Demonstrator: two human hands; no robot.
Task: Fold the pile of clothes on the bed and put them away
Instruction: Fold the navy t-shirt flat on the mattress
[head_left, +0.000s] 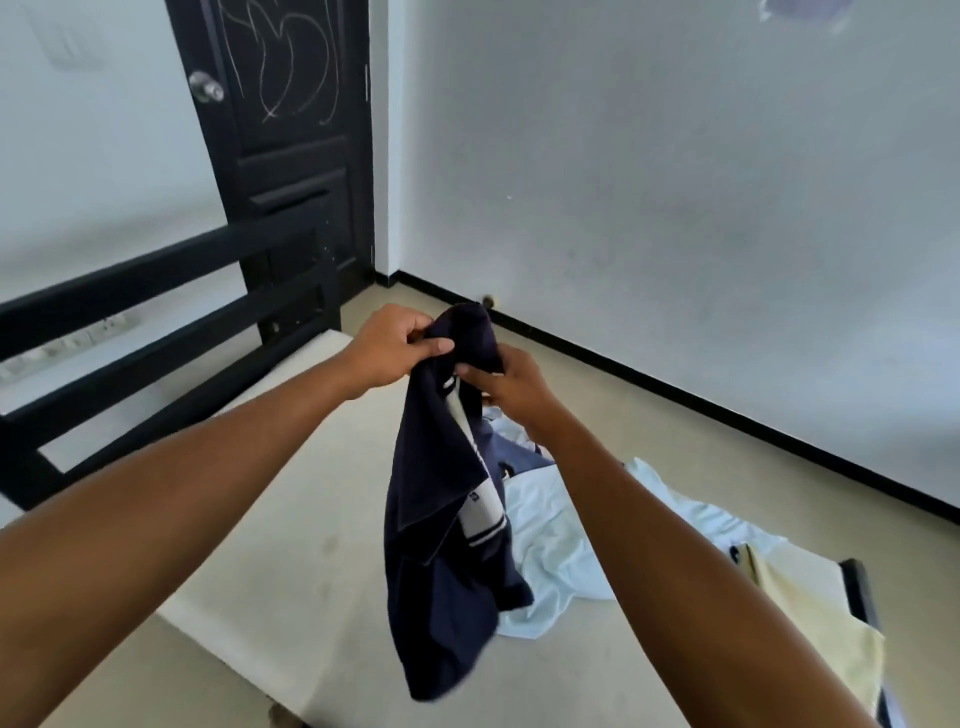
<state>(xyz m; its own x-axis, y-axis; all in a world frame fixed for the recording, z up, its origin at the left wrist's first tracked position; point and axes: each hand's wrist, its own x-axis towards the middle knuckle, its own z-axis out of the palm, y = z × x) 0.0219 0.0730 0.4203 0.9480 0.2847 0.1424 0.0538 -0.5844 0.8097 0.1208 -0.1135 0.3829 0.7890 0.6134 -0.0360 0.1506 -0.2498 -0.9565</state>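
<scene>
Left hand (392, 343): fingers curled round the bunched top of the navy shirt (441, 519), thumb laid across the cloth. Right hand (511, 384): pinches the same shirt just below. Its fingertips are partly buried in folds, so the exact hold is hard to read.

The shirt is doubled on itself. A white striped panel shows, and the small patch on it is too blurred to read. Both forearms are cut off at the lower corners.

Mattress (291, 519): bare, cream, faintly stained, its near end cut off by the bottom edge. Cannot tell whether the shirt's hem touches the mattress or hangs just clear.

A pale blue garment (550, 540) lies crumpled on the right half of the mattress, partly hidden behind the shirt and the right arm. A yellow cloth (821, 623) drapes over the mattress's near right corner, cut off low. A small dark object (735, 553) sits at its far end, too small to identify.

Black rails (156, 312) stand along the left side of the mattress. A black door (291, 156) stands beyond its far end, scrawled with pale lines. Grey-white wall (675, 182) with black skirting, and beige floor (623, 395), lie right of the mattress.

The shirt is held up over the middle of the mattress and hangs straight down from both hands, the left uppermost.
</scene>
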